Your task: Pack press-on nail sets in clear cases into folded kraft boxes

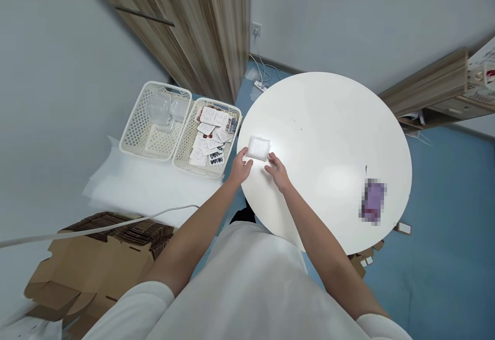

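A small clear plastic case (pixel 258 147) lies near the left edge of a round white table (pixel 332 139). My left hand (pixel 240 168) touches the case's near left corner with its fingers bent around it. My right hand (pixel 277 171) pinches the case's near right corner. Both hands rest on the tabletop, and the case lies flat between their fingertips.
Left of the table stand two white perforated baskets: one (pixel 152 123) with clear plastic cases, one (pixel 209 136) with printed cards. Flat cardboard boxes (pixel 108 257) lie lower left. A blurred purple object (pixel 373 200) sits at the table's right. A wooden cabinet (pixel 185 30) stands behind.
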The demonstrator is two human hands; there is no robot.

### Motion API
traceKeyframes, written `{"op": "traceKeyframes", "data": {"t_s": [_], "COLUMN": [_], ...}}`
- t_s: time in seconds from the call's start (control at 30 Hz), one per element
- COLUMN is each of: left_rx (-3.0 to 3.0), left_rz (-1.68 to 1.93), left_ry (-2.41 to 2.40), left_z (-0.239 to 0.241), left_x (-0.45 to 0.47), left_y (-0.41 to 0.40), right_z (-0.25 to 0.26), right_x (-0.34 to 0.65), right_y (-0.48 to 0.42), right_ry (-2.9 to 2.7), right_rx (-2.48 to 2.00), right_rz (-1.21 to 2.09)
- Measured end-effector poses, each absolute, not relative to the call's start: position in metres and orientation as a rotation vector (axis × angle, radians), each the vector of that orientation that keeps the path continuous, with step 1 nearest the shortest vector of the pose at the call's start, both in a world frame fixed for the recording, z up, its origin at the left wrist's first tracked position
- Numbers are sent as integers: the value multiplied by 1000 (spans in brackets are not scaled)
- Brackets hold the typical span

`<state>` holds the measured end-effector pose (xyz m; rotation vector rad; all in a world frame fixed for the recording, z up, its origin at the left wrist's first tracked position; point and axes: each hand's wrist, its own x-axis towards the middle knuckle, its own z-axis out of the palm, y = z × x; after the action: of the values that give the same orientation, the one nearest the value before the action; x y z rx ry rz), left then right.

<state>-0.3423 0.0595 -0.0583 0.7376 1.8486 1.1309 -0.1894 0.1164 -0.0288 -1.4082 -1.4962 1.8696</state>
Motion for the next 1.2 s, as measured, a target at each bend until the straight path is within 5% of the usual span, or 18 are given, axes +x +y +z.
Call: {"op": "traceKeyframes", "data": {"t_s": [0.57, 1.2], "left_rx": [610, 353], "left_rz": [1151, 1263], "left_ry": [1810, 2327], "left_z": [-32, -15], "left_x": [-253, -227], "left_y": [-50, -181], "right_z": [-15, -25], "right_x": [-100, -138], "right_y": [39, -27], "right_ry": [-1408, -1960], "right_rx": [-1404, -933], "right_rz": [2039, 2305]}}
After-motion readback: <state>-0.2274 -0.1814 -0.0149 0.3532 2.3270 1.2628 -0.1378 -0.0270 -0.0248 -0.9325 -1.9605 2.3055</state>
